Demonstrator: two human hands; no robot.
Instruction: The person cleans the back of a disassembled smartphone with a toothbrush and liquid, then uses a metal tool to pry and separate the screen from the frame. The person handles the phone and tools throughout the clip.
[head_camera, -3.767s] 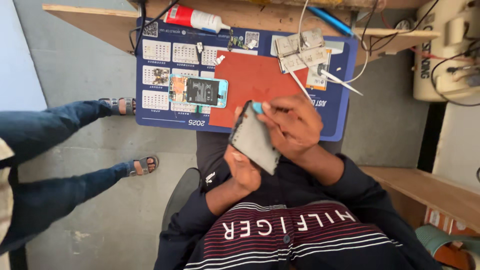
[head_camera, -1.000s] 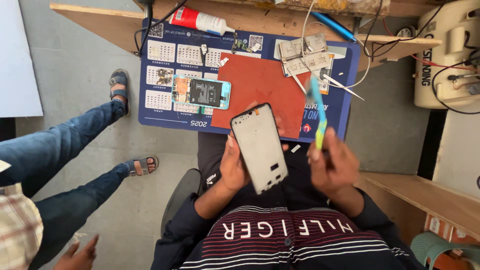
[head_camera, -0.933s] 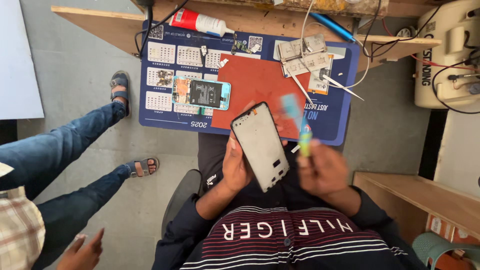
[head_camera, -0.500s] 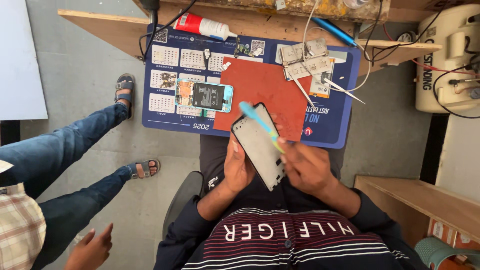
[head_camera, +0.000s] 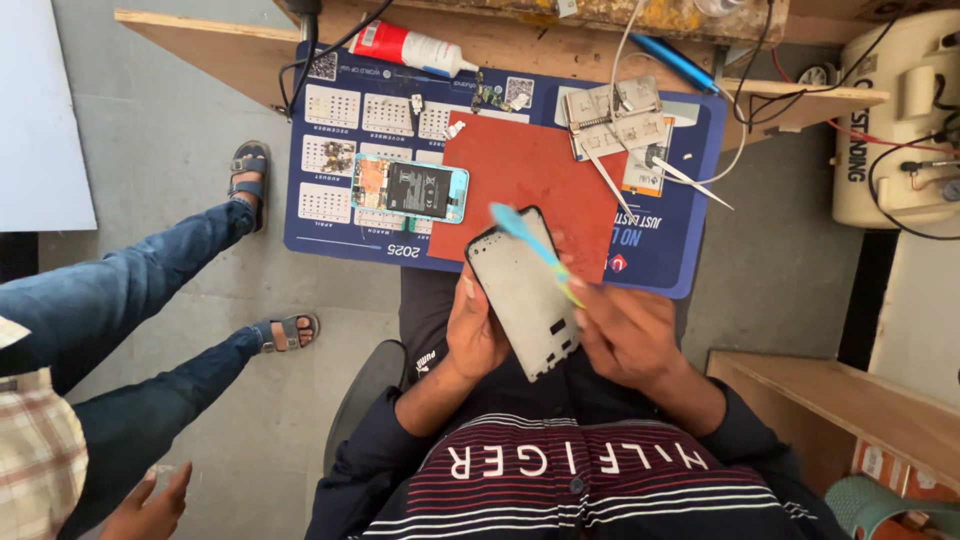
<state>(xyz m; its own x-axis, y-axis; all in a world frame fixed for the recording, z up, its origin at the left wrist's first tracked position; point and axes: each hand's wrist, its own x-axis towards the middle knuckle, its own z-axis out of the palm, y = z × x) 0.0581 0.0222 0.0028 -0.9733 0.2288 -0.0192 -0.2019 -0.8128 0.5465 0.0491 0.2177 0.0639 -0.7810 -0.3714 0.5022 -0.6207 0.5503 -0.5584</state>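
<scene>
The left hand (head_camera: 478, 335) is gripping a grey phone frame (head_camera: 525, 293); the right hand (head_camera: 625, 335) is closing around a light-blue brush (head_camera: 535, 250) lying across it.

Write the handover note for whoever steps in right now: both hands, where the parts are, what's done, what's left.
Left hand: cradles the grey phone panel over the lap, tilted.
Right hand: grips a light-blue strip tool laid across the panel's upper part.
On the blue work mat: opened phone body with its insides showing, red pad, tweezers.
Done: panel is separate from the body.
Left: panel not yet set down; body lies open.
</scene>
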